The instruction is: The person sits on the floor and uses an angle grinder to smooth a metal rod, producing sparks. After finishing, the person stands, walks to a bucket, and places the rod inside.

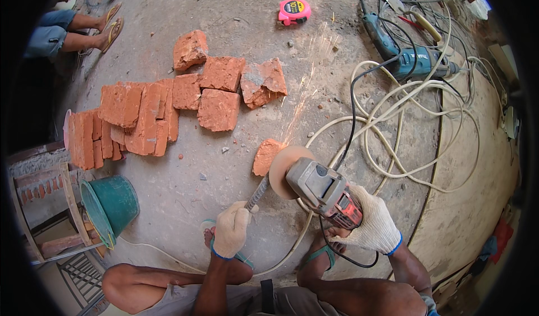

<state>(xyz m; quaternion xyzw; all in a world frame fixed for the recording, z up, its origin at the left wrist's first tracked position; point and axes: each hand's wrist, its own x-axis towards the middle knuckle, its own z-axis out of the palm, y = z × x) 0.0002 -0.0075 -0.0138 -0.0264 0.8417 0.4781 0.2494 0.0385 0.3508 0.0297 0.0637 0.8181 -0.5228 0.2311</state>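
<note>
My left hand (231,230), in a white knitted glove, is closed round a short ribbed steel bar (258,195). The bar's far end meets the spinning disc (279,175) of an angle grinder (321,186), beside a broken brick piece (266,155). Gloved too, my right hand (370,221) grips the grinder's red and black body from the right. Orange sparks (300,105) stream away from the disc toward the far side. The exact contact point is partly hidden by the disc.
Stacked red bricks (129,111) lie at left, above a green bucket (115,201). A pink tape measure (294,11) is at the far side. Coiled pale cable (393,167) and a teal power drill (418,63) occupy the right. Another person's sandalled feet (111,30) are far left.
</note>
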